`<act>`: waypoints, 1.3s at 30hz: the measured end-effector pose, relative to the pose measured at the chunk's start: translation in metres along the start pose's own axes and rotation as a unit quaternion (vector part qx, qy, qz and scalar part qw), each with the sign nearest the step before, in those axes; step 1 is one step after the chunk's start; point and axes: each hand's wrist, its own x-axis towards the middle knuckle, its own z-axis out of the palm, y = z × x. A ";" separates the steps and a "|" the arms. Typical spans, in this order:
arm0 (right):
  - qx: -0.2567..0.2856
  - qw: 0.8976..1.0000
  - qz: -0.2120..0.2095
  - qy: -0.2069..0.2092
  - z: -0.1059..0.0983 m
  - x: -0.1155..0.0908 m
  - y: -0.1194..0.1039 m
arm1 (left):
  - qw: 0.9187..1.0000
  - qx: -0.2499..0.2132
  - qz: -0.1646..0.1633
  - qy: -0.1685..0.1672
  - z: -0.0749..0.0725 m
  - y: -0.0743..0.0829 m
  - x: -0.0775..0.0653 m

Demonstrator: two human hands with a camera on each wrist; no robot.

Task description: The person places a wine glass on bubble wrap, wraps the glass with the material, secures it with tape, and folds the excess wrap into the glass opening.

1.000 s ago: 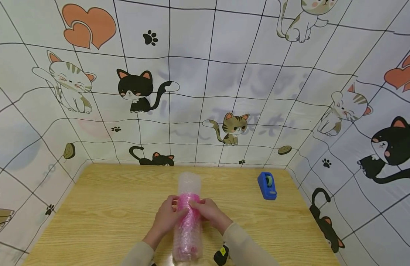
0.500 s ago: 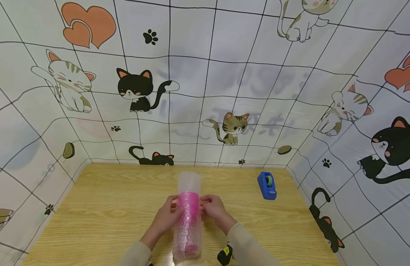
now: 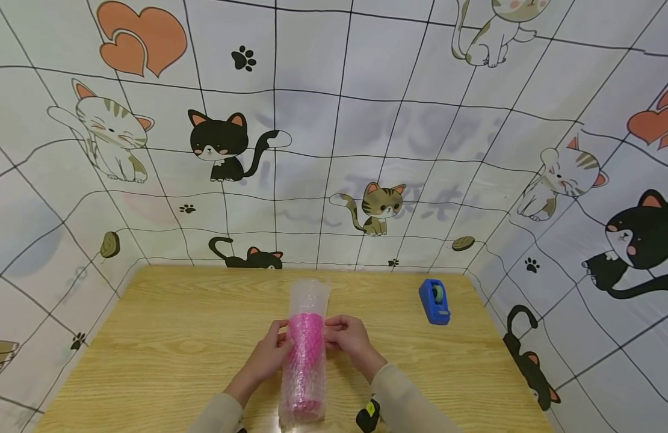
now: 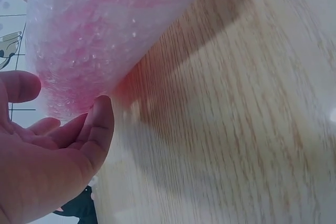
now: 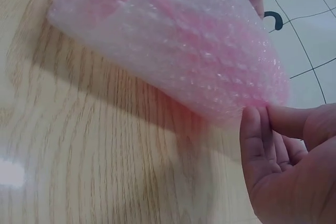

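Head view, bubble-wrapped bundle [image 3: 305,370], between both hands [image 3: 268,352] [image 3: 352,343]

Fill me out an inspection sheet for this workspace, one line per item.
Surface: wood-grain table, light-coloured.
Job's things: bubble-wrapped bundle, pink showing through, lengthwise in front of the person.
Clutter: blue tape dispenser towards the far right corner, untouched; black object with a yellow patch beside the right sleeve, partly out of frame.
Grippers: left hand holds the bundle's left side; right hand pinches its right edge, thumb against fingers.
Cables: nothing seen.
Surroundings: white backdrop printed with grid lines, cats and hearts.
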 end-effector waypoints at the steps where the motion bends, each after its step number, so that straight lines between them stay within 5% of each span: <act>1: 0.001 1.000 0.001 0.002 0.000 0.000 0.000 | 1.000 -0.003 -0.002 -0.001 0.000 0.000 0.000; 8: -0.007 1.000 0.003 -0.015 -0.001 0.007 0.006 | 1.000 -0.022 -0.022 -0.006 -0.001 0.002 -0.001; 22: 0.038 0.990 0.094 -0.094 -0.004 0.008 0.017 | 0.995 -0.086 -0.028 -0.046 0.005 -0.007 0.006; 39: 0.037 0.985 0.130 -0.110 -0.004 0.011 0.017 | 0.997 -0.047 -0.046 -0.044 0.010 -0.005 0.005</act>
